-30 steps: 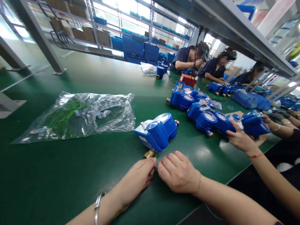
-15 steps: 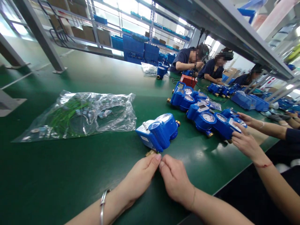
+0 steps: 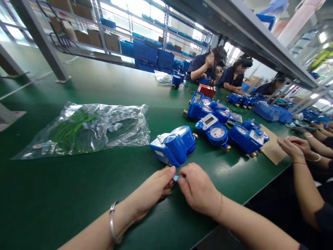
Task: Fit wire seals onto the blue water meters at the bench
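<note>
My left hand (image 3: 157, 185) pinches a small light-blue seal tag (image 3: 176, 178) between thumb and fingers. Close by on the right, my right hand (image 3: 199, 187) has its fingers curled and its thumb near the tag's edge; what lies between those fingertips is too small to make out. Just beyond both hands, a blue water meter (image 3: 173, 146) rests tilted on the green table. Its lower near part is partly hidden by my left hand.
A clear plastic bag (image 3: 130, 130) of green wires with blue tags lies left. Several blue meters (image 3: 217, 132) stand to the right, beside brown cardboard (image 3: 275, 149). A co-worker's hands (image 3: 293, 147) are at the right edge. A metal post (image 3: 43, 41) stands far left.
My hands have come slightly apart, and the light-blue tag now shows between them. The co-worker's hands have left the meter at right and drawn back, uncovering the cardboard.
</note>
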A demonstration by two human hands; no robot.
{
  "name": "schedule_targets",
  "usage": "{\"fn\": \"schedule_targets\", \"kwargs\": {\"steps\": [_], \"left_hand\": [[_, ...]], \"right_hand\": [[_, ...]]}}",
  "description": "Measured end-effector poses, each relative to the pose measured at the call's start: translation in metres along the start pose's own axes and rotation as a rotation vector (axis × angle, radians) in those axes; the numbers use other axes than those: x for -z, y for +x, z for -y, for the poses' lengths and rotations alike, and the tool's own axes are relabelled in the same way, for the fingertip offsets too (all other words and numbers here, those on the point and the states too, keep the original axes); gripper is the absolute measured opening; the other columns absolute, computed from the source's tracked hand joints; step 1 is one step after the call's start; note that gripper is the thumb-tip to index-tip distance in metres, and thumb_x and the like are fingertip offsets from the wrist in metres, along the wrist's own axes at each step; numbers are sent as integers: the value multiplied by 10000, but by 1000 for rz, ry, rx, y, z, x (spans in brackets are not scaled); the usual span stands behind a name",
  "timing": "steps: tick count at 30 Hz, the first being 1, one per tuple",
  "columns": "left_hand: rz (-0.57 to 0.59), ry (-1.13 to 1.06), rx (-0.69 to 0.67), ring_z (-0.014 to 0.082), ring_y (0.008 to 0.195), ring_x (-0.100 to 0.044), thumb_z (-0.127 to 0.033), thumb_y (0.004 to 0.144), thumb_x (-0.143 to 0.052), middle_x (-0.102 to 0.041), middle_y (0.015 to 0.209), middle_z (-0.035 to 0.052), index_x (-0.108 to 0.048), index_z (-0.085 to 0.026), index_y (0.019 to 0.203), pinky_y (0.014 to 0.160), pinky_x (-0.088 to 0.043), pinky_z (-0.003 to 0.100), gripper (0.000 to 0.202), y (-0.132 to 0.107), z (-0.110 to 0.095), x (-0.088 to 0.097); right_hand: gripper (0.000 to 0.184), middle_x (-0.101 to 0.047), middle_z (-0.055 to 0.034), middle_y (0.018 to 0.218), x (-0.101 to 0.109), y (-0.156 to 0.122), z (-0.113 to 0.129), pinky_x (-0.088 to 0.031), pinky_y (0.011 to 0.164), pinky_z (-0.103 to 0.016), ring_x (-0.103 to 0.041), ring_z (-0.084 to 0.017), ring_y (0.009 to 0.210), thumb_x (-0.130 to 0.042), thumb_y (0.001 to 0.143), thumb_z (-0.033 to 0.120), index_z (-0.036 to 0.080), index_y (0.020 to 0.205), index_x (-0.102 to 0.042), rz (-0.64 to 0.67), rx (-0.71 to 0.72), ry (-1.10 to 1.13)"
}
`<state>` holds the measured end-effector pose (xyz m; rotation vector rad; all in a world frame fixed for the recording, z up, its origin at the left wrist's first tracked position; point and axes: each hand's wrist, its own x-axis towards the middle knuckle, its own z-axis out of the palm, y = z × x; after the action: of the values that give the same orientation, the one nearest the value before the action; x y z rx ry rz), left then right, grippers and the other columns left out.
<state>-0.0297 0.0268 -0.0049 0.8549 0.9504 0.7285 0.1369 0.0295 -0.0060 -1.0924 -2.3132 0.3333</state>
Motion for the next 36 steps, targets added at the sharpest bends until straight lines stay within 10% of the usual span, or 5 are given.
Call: {"fn": "schedule_targets", "kwargs": {"steps": [6,12,19,26,36], "left_hand": [[29,38,-12,71,536,-223,-479,834,-485,-349,652,-58,-485,-162,834,472,-196,184,317,1,-3,9],[114,155,-1,72,508,-244,-531,825,-465,-353,589,-62,-481,-152,733,457,-182,202,390,2,-7,14],[56,455,-78,86,472,-346,-575,814,-421,-406,521,-55,-465,-165,628,457,-256,210,453,6,-6,15],[-94,885,-207,123,556,-434,-533,839,-394,-494,598,-29,-545,-183,636,512,-288,215,433,4,-13,11],[-128,818,-262,132,585,-458,-499,840,-413,-522,610,-31,-544,-184,629,555,-326,215,401,3,-10,11]], "right_hand": [[188,-483,33,599,-19,11,4,-283,497,-211,-374,-70,509,-536,805,327,159,743,-593,-15,-683,1007],[183,-484,42,557,-26,13,12,-217,443,-179,-341,-33,464,-723,635,264,127,718,-635,-167,-951,1573],[181,-493,48,537,-22,16,17,-249,439,-179,-350,-37,458,-757,560,190,134,697,-653,-187,-1091,1730],[200,-568,32,546,-19,22,6,-314,556,-219,-420,-68,522,-773,525,260,137,586,-628,-148,-926,1368],[197,-565,36,532,-18,27,7,-333,577,-228,-417,-68,509,-769,534,270,138,578,-629,-133,-899,1392]]}}
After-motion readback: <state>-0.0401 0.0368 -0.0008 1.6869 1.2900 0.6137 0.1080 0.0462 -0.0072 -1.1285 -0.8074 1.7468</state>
